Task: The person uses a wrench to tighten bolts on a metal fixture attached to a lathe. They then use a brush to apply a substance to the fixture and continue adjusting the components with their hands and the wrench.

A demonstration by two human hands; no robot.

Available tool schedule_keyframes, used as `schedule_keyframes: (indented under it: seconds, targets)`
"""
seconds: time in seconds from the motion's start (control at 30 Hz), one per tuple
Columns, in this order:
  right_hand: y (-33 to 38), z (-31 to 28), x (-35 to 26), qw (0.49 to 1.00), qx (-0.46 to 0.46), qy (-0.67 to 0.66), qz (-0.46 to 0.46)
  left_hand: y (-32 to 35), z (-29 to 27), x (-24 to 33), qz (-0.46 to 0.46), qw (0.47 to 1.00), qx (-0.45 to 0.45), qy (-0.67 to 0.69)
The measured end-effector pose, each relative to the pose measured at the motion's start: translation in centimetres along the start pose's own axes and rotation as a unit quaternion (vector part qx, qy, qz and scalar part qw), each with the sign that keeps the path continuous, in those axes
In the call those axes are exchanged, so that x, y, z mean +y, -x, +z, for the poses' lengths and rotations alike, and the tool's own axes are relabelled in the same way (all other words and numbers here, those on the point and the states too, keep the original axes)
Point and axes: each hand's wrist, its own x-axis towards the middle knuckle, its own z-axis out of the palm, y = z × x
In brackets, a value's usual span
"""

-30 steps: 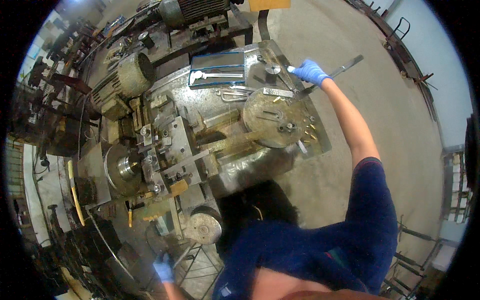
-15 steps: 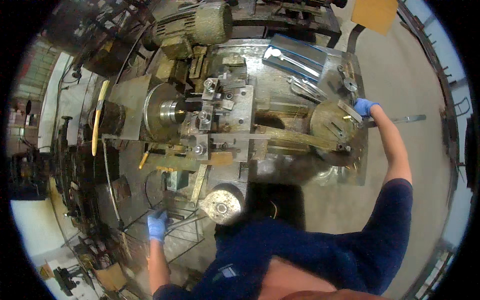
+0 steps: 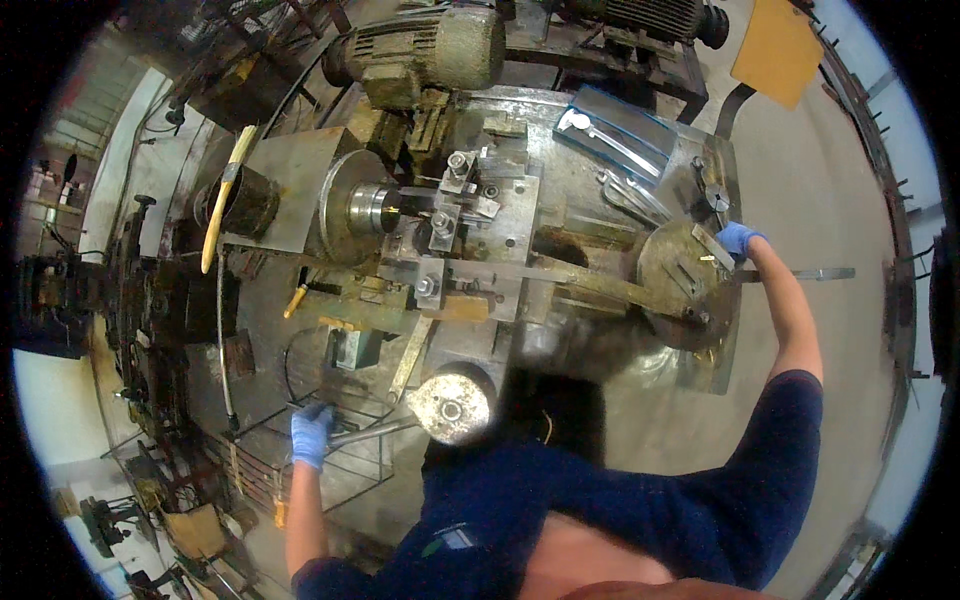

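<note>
I stand over a metal lathe [image 3: 480, 250]. My left hand [image 3: 310, 434], in a blue glove, grips the long steel lever [image 3: 375, 432] that leads to a round handwheel hub [image 3: 452, 405] at the machine's near side. My right hand [image 3: 738, 240], also blue-gloved, is closed on a long flat metal bar [image 3: 815, 273] at the right edge of a round steel disc [image 3: 680, 275]. The chuck [image 3: 365, 208] with a short workpiece sits at centre left, facing the tool post [image 3: 455, 200].
A blue tray [image 3: 620, 135] holding a caliper and several wrenches [image 3: 630, 195] lies at the back right of the machine bed. A motor [image 3: 420, 50] sits behind the lathe. A yellow-handled brush [image 3: 228, 195] stands in a dark can at left. Concrete floor [image 3: 830, 180] runs along the right.
My view has swung left, bringing the chuck and headstock toward centre. My right hand drew back from the tray area to the disc's edge. My left hand rose to the lever and closed on it.
</note>
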Motion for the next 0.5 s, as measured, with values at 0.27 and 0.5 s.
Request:
schedule_keyframes:
  seconds: [0.27,0.5]
  targets:
    - [-0.1,2.2,1.3,0.888,0.156,-0.421,0.100,1.3,0.2,1.1,0.026,0.999,0.021,-0.025]
    - [0.9,2.3,1.5,0.775,0.192,-0.547,0.251,0.2,-0.2,-0.3,0.038,0.999,0.003,-0.024]
